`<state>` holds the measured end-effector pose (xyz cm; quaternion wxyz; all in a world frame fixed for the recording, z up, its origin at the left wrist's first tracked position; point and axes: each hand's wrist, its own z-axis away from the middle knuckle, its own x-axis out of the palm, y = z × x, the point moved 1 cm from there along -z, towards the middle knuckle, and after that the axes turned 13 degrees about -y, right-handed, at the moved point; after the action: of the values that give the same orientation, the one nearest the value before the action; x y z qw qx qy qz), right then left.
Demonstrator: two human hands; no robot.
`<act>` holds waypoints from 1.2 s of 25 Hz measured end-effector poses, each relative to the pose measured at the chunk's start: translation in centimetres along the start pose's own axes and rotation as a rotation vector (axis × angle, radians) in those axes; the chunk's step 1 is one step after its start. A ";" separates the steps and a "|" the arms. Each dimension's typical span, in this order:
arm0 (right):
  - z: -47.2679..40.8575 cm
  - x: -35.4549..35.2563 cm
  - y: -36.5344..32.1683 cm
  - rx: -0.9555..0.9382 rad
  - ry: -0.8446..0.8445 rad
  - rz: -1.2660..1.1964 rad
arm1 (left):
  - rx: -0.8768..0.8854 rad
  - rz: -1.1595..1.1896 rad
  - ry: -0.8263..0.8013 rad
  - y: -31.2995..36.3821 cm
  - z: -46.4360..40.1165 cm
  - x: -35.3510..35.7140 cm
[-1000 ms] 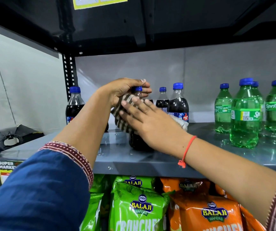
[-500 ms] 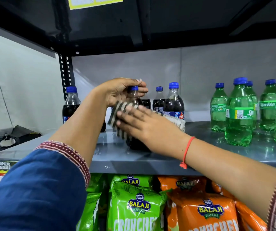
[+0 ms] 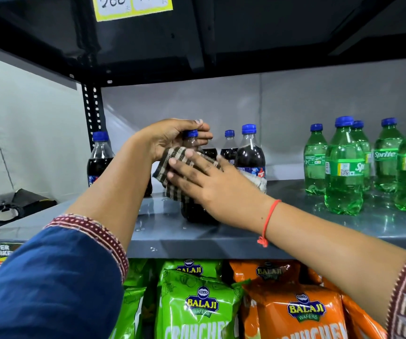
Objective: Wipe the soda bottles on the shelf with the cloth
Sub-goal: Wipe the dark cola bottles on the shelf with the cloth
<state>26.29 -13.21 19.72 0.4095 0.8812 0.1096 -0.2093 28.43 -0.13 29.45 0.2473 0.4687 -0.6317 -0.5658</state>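
The grey metal shelf (image 3: 221, 241) spans the frame centre; its right end runs off the frame edge. Snack bags (image 3: 199, 307) in the lower frame are cut off at the bottom. Green soda bottles (image 3: 344, 167) stand at right, the outermost partly out of frame. The dark cola bottle (image 3: 197, 214) at centre is mostly hidden. The left hand (image 3: 170, 137) has its fingers closed around the bottle neck under the blue cap. The right hand (image 3: 211, 184), fingers spread flat, presses the striped cloth (image 3: 170, 155) against the bottle body. The price tag (image 3: 133, 6) is cut off at the top.
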 end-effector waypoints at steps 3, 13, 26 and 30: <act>0.7 -0.2 -1.3 -0.045 -0.017 -0.009 | 0.007 0.002 0.018 -0.1 -0.1 -0.1; 5.9 -7.0 0.5 0.072 -0.020 -0.141 | 0.118 -0.309 0.252 1.0 -0.1 0.4; 8.6 -0.5 4.3 0.089 -0.144 0.050 | 0.049 -0.174 0.015 1.1 -5.3 7.8; 8.1 0.8 5.4 -0.003 -0.098 0.133 | 0.049 -0.101 -0.017 0.8 -5.3 7.4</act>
<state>26.73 -22.84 18.35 0.4288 0.8746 0.0309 -0.2242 29.39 -9.22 29.82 0.2013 0.5010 -0.6231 -0.5659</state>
